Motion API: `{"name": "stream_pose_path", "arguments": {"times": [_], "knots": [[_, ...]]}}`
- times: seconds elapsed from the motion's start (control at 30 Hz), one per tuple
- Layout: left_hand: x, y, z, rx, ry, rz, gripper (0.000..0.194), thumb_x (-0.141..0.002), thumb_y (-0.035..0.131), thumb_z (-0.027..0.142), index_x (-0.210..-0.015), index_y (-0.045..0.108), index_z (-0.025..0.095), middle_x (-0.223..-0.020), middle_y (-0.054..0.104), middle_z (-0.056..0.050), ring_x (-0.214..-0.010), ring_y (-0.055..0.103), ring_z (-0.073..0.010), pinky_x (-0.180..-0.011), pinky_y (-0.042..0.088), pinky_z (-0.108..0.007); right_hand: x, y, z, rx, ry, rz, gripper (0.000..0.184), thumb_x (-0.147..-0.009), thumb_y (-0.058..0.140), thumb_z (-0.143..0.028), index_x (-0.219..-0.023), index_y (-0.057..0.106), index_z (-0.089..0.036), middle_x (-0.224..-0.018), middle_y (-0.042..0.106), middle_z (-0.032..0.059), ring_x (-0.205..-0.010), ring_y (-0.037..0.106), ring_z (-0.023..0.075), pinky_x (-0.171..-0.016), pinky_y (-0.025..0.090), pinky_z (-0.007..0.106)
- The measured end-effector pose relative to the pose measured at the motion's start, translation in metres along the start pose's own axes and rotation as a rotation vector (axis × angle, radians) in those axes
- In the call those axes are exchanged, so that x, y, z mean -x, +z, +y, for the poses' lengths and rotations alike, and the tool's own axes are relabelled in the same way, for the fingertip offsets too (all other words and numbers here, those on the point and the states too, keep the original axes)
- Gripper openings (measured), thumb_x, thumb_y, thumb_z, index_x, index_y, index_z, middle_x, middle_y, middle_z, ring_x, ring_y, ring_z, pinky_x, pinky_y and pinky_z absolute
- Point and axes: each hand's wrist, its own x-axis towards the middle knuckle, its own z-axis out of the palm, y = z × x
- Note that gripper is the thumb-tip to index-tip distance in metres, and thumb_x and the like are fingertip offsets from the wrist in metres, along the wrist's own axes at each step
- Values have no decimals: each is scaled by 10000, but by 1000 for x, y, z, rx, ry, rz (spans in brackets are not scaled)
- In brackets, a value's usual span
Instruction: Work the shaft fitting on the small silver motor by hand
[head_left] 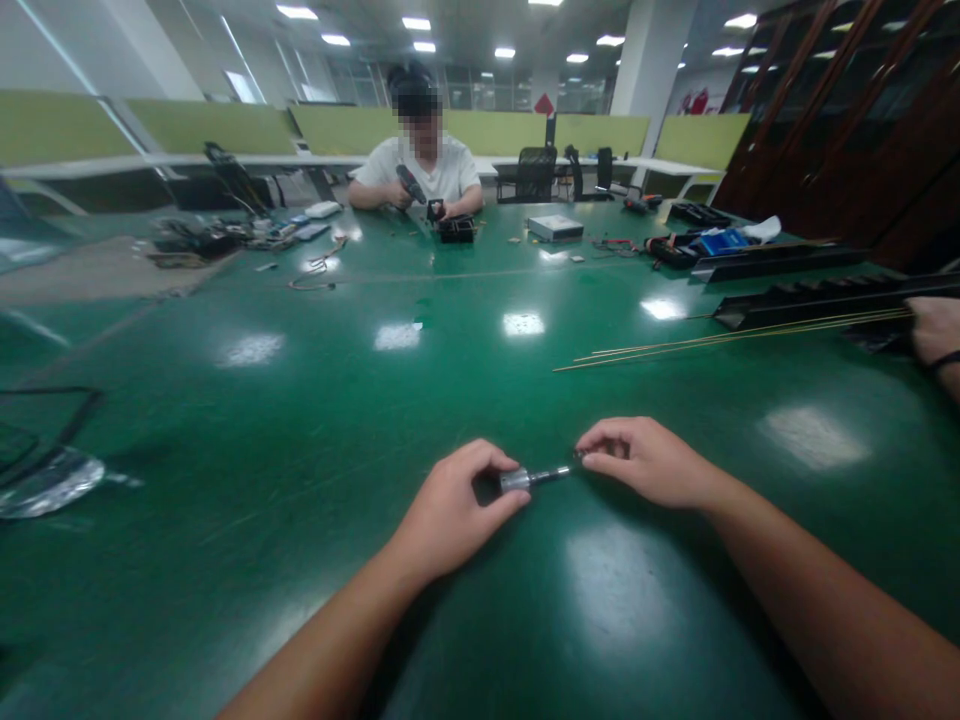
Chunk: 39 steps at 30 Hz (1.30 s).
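Observation:
My left hand [457, 505] grips a short silver cylinder with a thin shaft [515, 481] between thumb and fingers, low over the green table. The shaft points right, its bright tip level with the fingers of my right hand [641, 460]. That hand is closed in a pinch around something small and dark [578, 456], too small to name. Between the shaft tip and the right fingertips there is a narrow gap.
Across the green table [315, 400] a person [427, 170] holds a drill [410, 184] and a black part [454, 229]. On the right, another person's hand [937, 330] is by thin brass-coloured rods [675, 343] and black metal channels [780, 300]. A white box [555, 229] stands further back.

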Motion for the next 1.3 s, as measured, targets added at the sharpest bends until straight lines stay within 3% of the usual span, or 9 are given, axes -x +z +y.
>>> {"name": "stream_pose_path", "arguments": {"times": [0.13,0.37,0.5,0.73,0.83,0.97,1.13,1.3], "knots": [[-1,-1,-1,3,9,-3,143,-804,724,259,-917,664,195,-937,689,-25,-874,643,-198,-799,489,-321,-7,3,3,68,-132,-5,141,-853,645,-253,-938,740,-192,-884,708,39,-780,628,147,-722,468,262],[-2,0,-2,-2,7,-5,135,-817,712,264,-920,658,196,-948,685,-33,-883,640,-206,-804,490,-335,-8,5,6,70,-189,-16,124,-844,676,-248,-935,749,-204,-895,711,46,-800,637,162,-733,485,282],[-3,2,-3,15,22,-6,139,-806,721,236,-925,661,197,-946,684,-31,-888,639,-204,-812,488,-329,-11,21,-1,59,-258,-15,117,-846,690,-259,-926,753,-201,-889,711,47,-820,627,166,-749,472,287],[-2,5,-7,11,81,36,147,-766,738,157,-831,609,185,-893,631,-21,-856,603,-188,-764,457,-305,-20,52,-13,75,-339,100,97,-843,705,-262,-884,737,-180,-814,690,36,-789,589,164,-725,437,289],[-4,5,-6,30,99,5,144,-778,745,205,-843,619,183,-906,642,-30,-863,607,-190,-775,461,-307,-20,51,-10,81,-362,106,97,-842,704,-258,-900,735,-186,-820,692,35,-797,591,164,-734,438,290],[-7,5,-3,97,79,-27,103,-895,628,255,-824,655,185,-896,680,-43,-862,632,-186,-799,481,-305,-18,47,-6,78,-384,85,99,-842,705,-269,-906,729,-196,-830,695,33,-800,604,165,-746,440,294],[-8,7,-2,38,11,-25,137,-822,704,249,-950,688,204,-938,710,-35,-876,652,-200,-798,498,-305,-18,45,-5,79,-382,85,96,-840,707,-256,-912,727,-196,-843,696,34,-811,614,164,-753,446,291],[-8,8,-2,3,34,-34,133,-792,716,237,-915,681,202,-927,709,-39,-873,654,-210,-789,504,-309,-17,45,-5,68,-385,88,102,-839,707,-255,-917,727,-192,-854,696,41,-816,615,167,-748,455,288]]}}
